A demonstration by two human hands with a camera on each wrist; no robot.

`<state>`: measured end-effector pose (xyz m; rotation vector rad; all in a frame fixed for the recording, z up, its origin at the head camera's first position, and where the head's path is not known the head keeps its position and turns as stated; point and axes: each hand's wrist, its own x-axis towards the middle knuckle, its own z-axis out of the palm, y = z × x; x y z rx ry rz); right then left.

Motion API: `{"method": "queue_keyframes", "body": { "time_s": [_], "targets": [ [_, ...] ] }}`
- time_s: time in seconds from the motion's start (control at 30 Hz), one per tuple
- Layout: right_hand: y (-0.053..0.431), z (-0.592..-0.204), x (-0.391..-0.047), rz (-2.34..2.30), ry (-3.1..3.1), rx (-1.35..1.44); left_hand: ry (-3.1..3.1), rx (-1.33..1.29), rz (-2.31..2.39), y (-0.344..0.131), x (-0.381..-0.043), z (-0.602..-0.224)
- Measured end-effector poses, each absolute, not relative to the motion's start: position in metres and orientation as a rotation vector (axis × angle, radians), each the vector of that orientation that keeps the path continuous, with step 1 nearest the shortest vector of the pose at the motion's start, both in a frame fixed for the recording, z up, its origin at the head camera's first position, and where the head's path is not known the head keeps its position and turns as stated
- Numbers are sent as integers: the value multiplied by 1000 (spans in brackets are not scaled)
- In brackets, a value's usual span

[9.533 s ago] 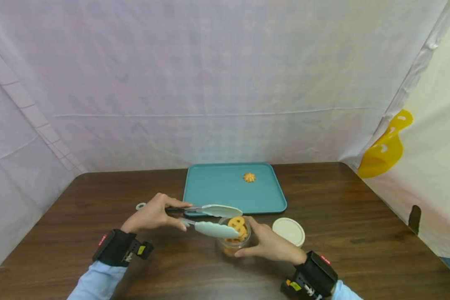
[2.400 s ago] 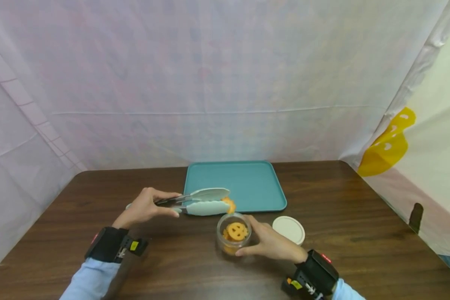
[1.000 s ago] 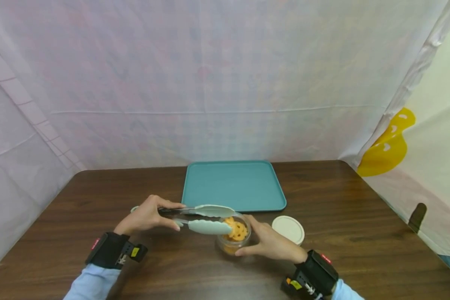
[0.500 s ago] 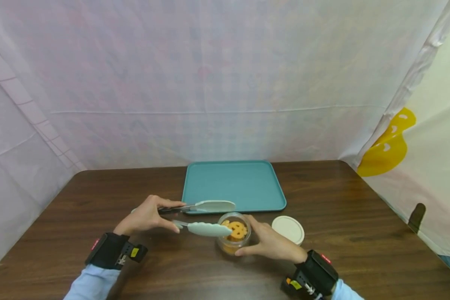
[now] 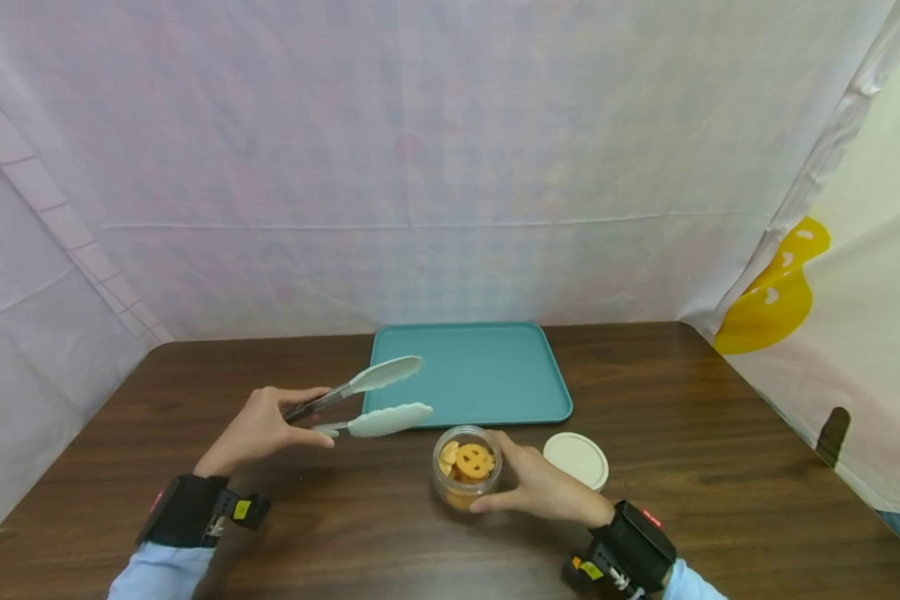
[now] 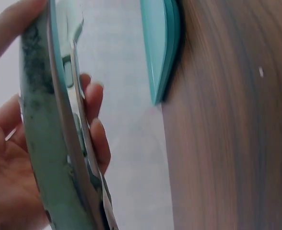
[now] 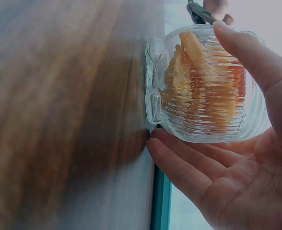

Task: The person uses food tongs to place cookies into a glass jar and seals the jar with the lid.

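Observation:
Tongs (image 5: 378,421) with pale mint tips are gripped by my left hand (image 5: 258,425), thumb on one arm and fingers on the other. Their tips are spread with nothing between them, over the left part of the tray. In the left wrist view the tongs' mint-green handle (image 6: 50,124) crosses my palm. My right hand (image 5: 536,483) holds the side of a clear ribbed glass jar (image 5: 461,500), which stands on the table. Several golden cookies (image 5: 474,461) fill the jar, a round one with holes on top. The right wrist view shows the cookies (image 7: 203,81) stacked behind the glass.
A teal tray (image 5: 480,367) lies behind the jar near the far edge, its surface bare. To the right of the jar rests a round white lid (image 5: 577,460). The brown wooden table (image 5: 682,433) ends at hanging pale cloth (image 5: 420,167).
A cookie on the tray was carried by the tongs to the jar and let go inside. The tongs then spread and moved left and back with my left hand. My right hand stayed on the jar.

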<state>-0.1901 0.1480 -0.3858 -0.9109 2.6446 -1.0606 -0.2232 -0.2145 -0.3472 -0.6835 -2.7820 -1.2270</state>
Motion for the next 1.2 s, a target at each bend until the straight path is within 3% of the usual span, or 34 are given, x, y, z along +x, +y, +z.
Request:
{"method": "queue_keyframes", "body": {
  "time_s": [0.6, 1.2],
  "targets": [
    [148, -385, -190, -1065, 2643, -903, -2882, -114, -711, -264, -212, -341],
    [147, -384, -190, -1056, 2655, -914, -3059, 1, -527, -304, -211, -355]
  ]
}}
